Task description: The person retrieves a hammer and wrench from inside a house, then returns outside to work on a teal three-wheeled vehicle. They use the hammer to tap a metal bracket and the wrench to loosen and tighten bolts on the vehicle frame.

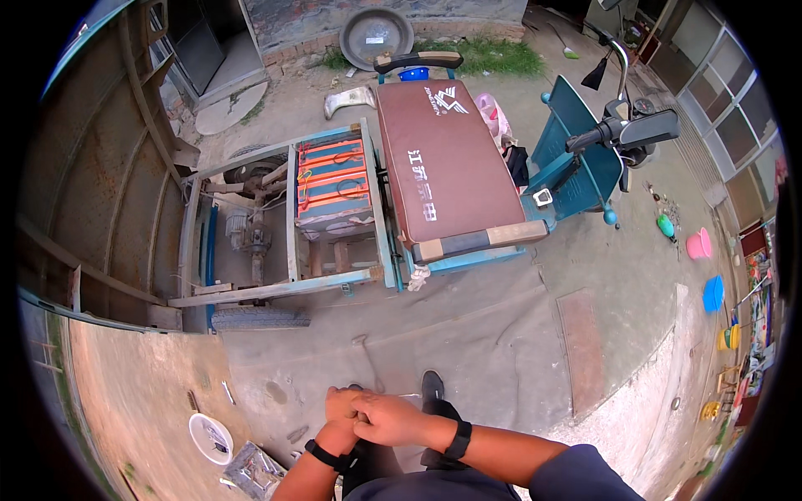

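Observation:
My left hand (340, 407) and my right hand (389, 420) meet in front of my body at the lower middle. The right one lies over the left, and both have curled fingers. Whatever they may hold is hidden between them. A thin pale line shows just beyond the right hand; I cannot tell if it belongs to something held. Ahead stands an electric cargo tricycle with a brown padded seat (455, 167). Behind the seat, its bare frame (292, 217) holds several batteries (332, 179) with orange edges and loose wires. The rusty cargo bed (109, 179) is tipped up at the left.
At the lower left are a white basin (210, 439), a wrench (228, 392) and a tray of tools (253, 472). A wheel (259, 318) sits under the frame. Handlebars (622, 129) stand far right, with a pink bucket (699, 245) and blue bucket (713, 294) beyond. A large metal basin (376, 25) leans on the wall.

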Tool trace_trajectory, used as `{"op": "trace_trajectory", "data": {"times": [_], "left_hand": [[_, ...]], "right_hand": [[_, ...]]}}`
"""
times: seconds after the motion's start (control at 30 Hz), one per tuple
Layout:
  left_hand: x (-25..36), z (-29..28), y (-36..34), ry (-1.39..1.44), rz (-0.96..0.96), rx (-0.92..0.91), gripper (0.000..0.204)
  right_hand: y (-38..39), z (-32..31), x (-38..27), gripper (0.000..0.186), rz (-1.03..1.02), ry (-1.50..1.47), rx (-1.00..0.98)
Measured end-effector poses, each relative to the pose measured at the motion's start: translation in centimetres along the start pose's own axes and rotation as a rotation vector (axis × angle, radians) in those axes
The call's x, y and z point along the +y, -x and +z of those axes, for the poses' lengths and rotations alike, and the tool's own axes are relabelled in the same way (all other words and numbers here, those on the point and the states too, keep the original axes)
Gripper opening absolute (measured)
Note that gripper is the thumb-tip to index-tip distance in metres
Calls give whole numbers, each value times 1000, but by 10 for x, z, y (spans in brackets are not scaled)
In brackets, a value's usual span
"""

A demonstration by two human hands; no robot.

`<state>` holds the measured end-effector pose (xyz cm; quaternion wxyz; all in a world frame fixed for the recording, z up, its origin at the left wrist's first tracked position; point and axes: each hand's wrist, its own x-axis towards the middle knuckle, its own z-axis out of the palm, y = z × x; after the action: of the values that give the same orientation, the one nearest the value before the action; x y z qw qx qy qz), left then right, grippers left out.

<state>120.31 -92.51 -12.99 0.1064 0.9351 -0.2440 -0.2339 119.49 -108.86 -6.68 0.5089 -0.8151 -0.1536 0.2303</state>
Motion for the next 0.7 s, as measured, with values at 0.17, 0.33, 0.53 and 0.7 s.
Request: {"op": "trace_trajectory", "data": {"times": [0.17, 0.33, 0.53, 0.7], "left_hand": [[60, -47, 4, -206, -35, 31, 15], [82, -54, 10, -124, 15, 119, 15], [77, -41, 30, 51, 4, 227, 13], [91, -65, 56, -36, -134, 234, 8]], "right_hand": [[28, -57, -13, 34, 132, 37, 5], [66, -56, -32, 31, -16, 53, 158], [82, -65, -57, 29, -37, 26, 49], [67, -48, -51, 27, -108, 103, 121]]}}
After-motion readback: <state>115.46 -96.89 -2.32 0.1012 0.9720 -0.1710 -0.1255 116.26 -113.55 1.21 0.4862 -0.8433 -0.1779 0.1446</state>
